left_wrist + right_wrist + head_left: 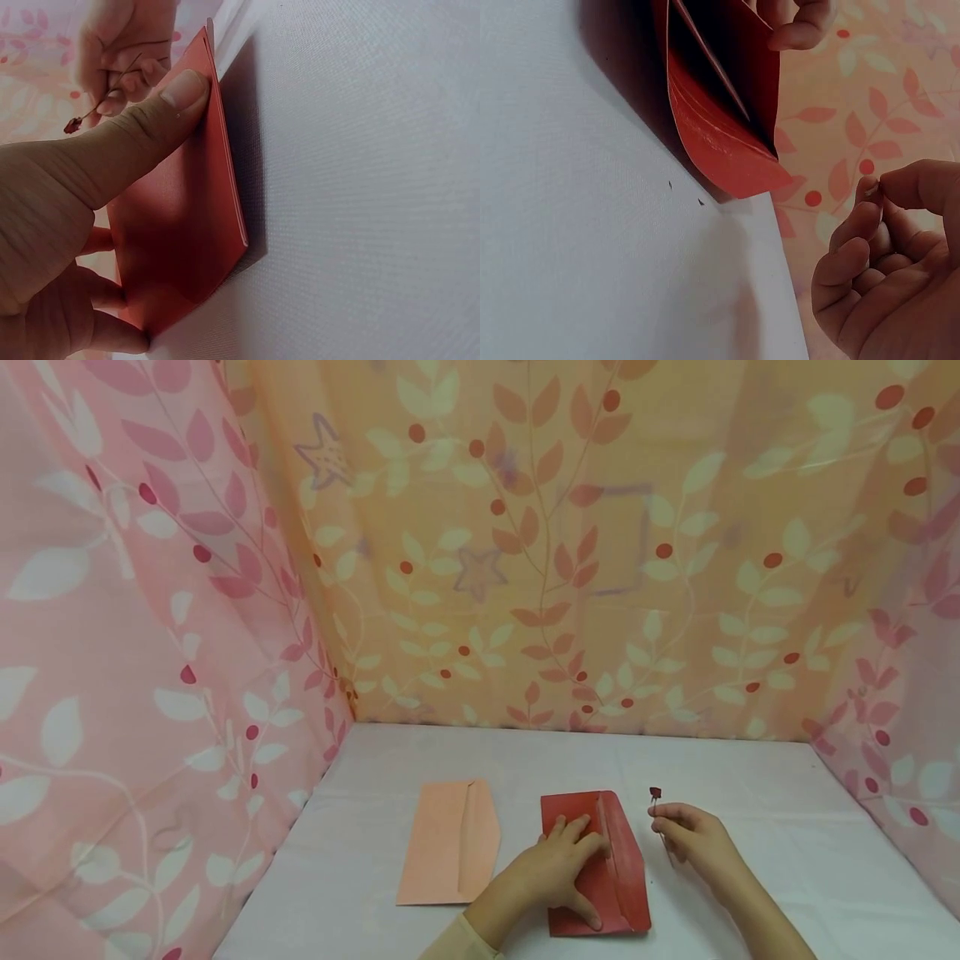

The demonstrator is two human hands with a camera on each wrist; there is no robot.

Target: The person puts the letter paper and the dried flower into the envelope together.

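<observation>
The white table (750,827) carries two envelopes side by side. The peach envelope (450,843) lies untouched, apart from both hands. The red envelope (600,868) lies flat, flap open; the left hand (551,872) presses it down with straight fingers. Nothing appears to be inside yet, so insertion looks not yet done. The right hand (690,835), just beside the flap, pinches a thin dried flower stem (660,822). The left wrist view shows the flower's dark head clearly; the right wrist view shows the gaping pocket instead.
</observation>
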